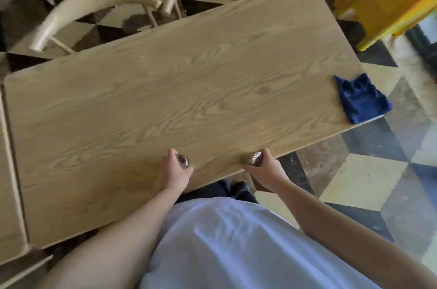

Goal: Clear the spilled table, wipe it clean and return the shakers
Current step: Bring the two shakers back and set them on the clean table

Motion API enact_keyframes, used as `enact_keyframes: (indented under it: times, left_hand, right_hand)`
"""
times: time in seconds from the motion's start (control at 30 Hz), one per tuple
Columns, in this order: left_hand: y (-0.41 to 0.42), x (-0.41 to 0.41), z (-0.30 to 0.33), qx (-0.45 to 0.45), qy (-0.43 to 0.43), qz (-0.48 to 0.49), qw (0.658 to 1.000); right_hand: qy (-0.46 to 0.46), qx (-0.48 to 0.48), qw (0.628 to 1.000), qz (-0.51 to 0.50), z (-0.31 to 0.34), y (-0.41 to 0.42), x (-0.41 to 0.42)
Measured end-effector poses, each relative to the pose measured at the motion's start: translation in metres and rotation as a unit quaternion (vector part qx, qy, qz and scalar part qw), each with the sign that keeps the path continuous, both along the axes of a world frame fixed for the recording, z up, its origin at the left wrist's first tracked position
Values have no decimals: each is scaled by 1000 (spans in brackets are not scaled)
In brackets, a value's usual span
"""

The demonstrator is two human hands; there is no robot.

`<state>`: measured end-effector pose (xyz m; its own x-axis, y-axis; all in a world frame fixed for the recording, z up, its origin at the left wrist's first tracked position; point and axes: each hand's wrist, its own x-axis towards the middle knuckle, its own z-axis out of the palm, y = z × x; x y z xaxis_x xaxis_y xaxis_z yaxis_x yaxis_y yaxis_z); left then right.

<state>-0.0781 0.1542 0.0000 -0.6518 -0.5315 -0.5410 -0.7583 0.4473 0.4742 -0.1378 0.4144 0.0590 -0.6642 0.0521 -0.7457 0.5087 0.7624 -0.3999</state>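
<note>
Both hands clasp shakers at the near edge of the table (165, 90): left hand (173, 171), fingers curled round a metal-topped shaker (182, 161) whose perforated cap faces upward; right hand (266, 167), fingers and thumb wrapped round a second shaker (256, 158), its cap tilted slightly toward the left. Whether either shaker's base touches the wood cannot be told. The two shakers sit near each other, apart, just inside the table's near edge. White shirt (236, 241) of the person, close against that edge. Tabletop: pale wood with strong grain, rounded corners. Blue cloth (361, 98), crumpled, at the right end of the table, one corner hanging over the edge, well apart from the hands. Beyond the far edge: two chairs with curved cream backrests (94, 7), side by side. Floor (369, 182): chequered tiles, dark and pale.
</note>
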Motion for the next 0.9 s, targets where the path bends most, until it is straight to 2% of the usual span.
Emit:
enact_keyframes:
  times: [0.13, 0.27, 0.47, 0.57, 0.67, 0.9]
  left_hand:
    - [0, -11, 21, -58, -19, -28, 998]
    - [-2, -33, 25, -84, -14, -3, 996]
    - [-3, -68, 24, -67, 21, 140, 988]
    - [-8, -97, 23, -67, 7, 188, 980]
    - [-19, -132, 23, -74, 1, 210, 975]
    - [-64, -208, 21, -68, 19, 189, 979]
  right_hand:
    - [11, 56, 996, 66, 1, -18, -21]
    - [39, 88, 991, 90, 0, -45, -56]
    - [65, 94, 986, 119, -5, -88, -108]
    - [70, 79, 984, 144, -10, -117, -141]
    - [73, 69, 986, 134, -12, -148, -174]
    - [85, 51, 992, 80, -19, -197, -218]
